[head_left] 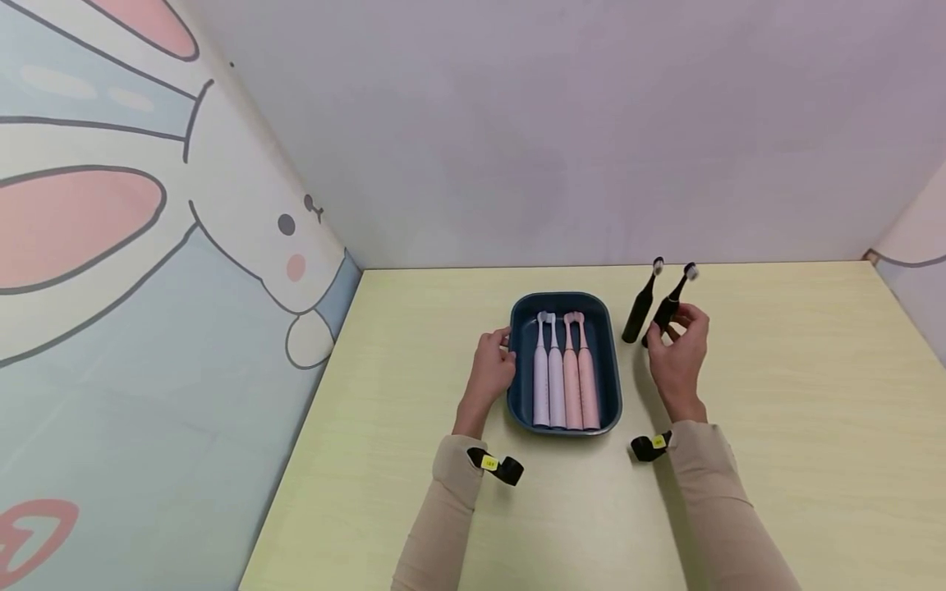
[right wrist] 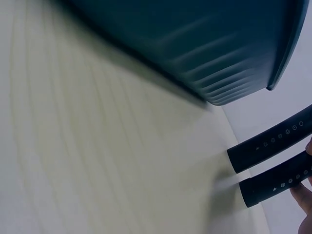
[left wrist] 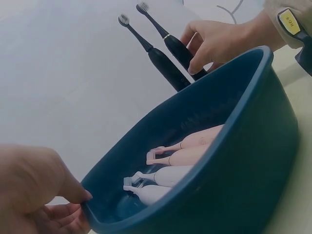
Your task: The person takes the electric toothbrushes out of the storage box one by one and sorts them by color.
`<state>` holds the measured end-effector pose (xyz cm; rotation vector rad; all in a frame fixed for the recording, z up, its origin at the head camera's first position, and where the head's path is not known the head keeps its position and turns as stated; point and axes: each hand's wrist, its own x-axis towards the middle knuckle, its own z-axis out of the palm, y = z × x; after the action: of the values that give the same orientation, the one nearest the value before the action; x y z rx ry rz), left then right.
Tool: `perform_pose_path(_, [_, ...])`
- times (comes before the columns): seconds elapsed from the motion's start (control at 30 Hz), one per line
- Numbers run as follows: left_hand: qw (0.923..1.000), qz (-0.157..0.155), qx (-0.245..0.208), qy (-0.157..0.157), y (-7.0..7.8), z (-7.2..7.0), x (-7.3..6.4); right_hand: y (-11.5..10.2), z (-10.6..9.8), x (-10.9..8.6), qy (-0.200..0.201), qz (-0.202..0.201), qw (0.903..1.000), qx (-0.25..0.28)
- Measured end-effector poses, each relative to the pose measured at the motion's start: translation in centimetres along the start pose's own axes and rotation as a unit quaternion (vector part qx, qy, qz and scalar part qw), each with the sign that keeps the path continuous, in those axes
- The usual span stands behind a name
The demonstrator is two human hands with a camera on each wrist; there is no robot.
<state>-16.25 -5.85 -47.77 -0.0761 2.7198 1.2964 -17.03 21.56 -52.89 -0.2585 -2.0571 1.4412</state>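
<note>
My left hand (head_left: 493, 367) pinches the left rim of a dark blue plastic basin (head_left: 615, 402), its thumb at the rim in the left wrist view. Side by side in the basin lie two pale lilac electric toothbrushes (head_left: 548, 386) and two pink electric toothbrushes (head_left: 580, 386), heads toward the far end. To the right of the basin, my right hand (head_left: 678, 349) holds a black electric toothbrush (left wrist: 178, 49) with a gold ring by its handle, head up. Just left of it stands a second black electric toothbrush (head_left: 639, 314), upright; in the right wrist view both handle bottoms show.
Under everything is a pale wood-grain table (head_left: 399, 394). A plain whitish wall (head_left: 554, 148) rises at its far edge, and a wall with a cartoon rabbit (head_left: 244, 246) runs along the left. Each wrist wears a black camera strap (head_left: 497, 466).
</note>
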Motion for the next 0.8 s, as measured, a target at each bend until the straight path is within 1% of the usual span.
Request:
perform_pose_path(0.17, [0.9999, 0.009, 0.010, 0.005, 0.09, 0.00, -0.07, 0.14, 0.05, -0.01, -0.001, -0.009, 0.9999, -0.006])
perform_pose_path(0.3, [0.9999, 0.012, 0.010, 0.007, 0.06, -0.02, -0.13, 0.14, 0.05, -0.06, 0.000, -0.014, 0.9999, -0.010])
perform_pose_path(0.6, [1.0000, 0.006, 0.005, 0.006, -0.07, -0.03, -0.22, 0.51, 0.26, -0.16, 0.006, -0.018, 0.9997, -0.016])
perform_pose_path(0.7, [0.9999, 0.012, 0.000, 0.006, -0.19, -0.04, -0.23, 0.56, 0.17, -0.20, 0.005, -0.018, 0.9996, -0.021])
perform_pose_path(0.8, [0.9997, 0.021, 0.006, 0.009, -0.17, -0.11, -0.34, 0.54, 0.00, -0.23, -0.002, -0.010, 0.9997, -0.022])
